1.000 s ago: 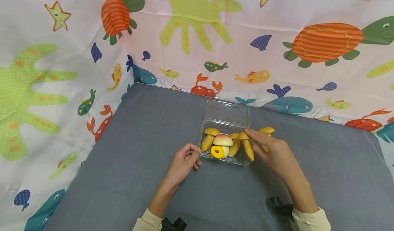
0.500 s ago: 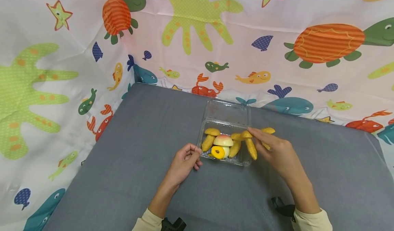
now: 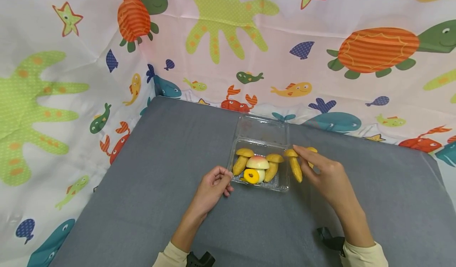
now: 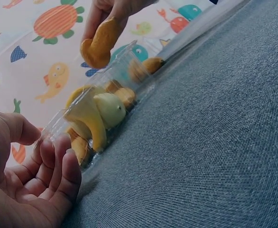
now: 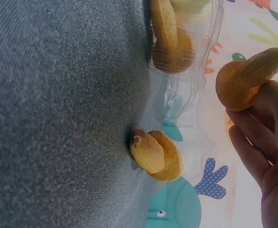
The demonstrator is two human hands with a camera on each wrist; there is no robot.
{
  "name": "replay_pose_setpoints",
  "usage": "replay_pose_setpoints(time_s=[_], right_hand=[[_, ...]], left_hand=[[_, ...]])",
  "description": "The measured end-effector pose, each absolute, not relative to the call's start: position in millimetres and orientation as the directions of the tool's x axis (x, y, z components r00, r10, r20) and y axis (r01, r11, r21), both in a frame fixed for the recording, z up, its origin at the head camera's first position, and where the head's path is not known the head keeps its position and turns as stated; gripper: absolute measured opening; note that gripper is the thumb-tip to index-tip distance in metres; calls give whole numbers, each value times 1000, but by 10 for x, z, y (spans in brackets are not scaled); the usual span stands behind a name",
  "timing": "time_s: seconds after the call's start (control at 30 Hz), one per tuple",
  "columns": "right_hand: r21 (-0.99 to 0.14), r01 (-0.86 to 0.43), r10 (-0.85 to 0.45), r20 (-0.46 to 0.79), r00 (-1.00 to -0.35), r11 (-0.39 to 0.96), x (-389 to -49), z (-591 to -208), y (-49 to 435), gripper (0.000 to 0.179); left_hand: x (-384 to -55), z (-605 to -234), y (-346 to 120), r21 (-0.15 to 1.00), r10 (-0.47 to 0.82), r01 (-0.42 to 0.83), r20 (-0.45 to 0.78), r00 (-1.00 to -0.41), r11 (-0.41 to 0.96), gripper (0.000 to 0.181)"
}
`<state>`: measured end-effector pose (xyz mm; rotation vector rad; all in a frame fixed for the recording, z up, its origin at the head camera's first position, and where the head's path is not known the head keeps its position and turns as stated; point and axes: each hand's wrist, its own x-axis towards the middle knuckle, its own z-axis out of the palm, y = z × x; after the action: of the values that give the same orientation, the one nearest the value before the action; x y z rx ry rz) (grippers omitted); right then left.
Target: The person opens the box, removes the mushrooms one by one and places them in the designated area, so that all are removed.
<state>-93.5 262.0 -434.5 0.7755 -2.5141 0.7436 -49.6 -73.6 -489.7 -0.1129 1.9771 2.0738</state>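
Observation:
My right hand [image 3: 325,176] pinches a yellow toy mushroom [image 3: 295,167] by its cap, raised just right of a clear plastic container [image 3: 263,186]. In the right wrist view this mushroom [image 5: 241,83] hangs well above the cloth. My left hand [image 3: 215,183] pinches the container's near left corner between thumb and fingers. Inside the container lie a yellow mushroom [image 3: 241,163] at the left, another yellow mushroom [image 3: 272,168] at the right, and a cream mushroom with a pinkish cap [image 3: 258,162] between them. A yellow piece with a round hole [image 3: 251,176] sits in front of its stem.
One more yellow mushroom [image 5: 153,154] lies on the grey cloth right of the container, partly behind my right hand in the head view. The container's clear lid [image 3: 263,128] is folded back toward the wall. A sea-animal curtain [image 3: 228,73] borders the table's back and left.
My right hand has moved right with the yellow mushroom, from over the container's right side to beyond its edge. My left hand stays at the corner.

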Motion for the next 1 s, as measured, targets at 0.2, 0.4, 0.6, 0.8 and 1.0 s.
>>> replay_pose_setpoints(time_s=[0.2, 0.4, 0.6, 0.8, 1.0], right_hand=[[-356, -600, -383, 518, -765, 716, -940, -4340, 2651, 63], [-358, -591, -368, 525, -767, 723, -934, -4330, 2693, 64], [-356, -580, -358, 523, -773, 733, -938, -4350, 2731, 64], [-346, -554, -326, 535, -779, 757, -940, -4369, 2755, 60], [-343, -531, -290, 553, -781, 775, -951, -4383, 2788, 57]], left_hand=[[-492, -4889, -724, 969, 141, -245, -240, -961, -23, 19], [-495, -4885, -722, 970, 142, -241, -234, -962, -33, 19], [-494, -4894, -731, 970, 135, -241, -235, -962, -23, 19], [-493, -4889, -729, 970, 138, -242, -236, -962, -28, 19], [-495, -4908, -717, 972, 130, -235, -229, -965, -27, 18]])
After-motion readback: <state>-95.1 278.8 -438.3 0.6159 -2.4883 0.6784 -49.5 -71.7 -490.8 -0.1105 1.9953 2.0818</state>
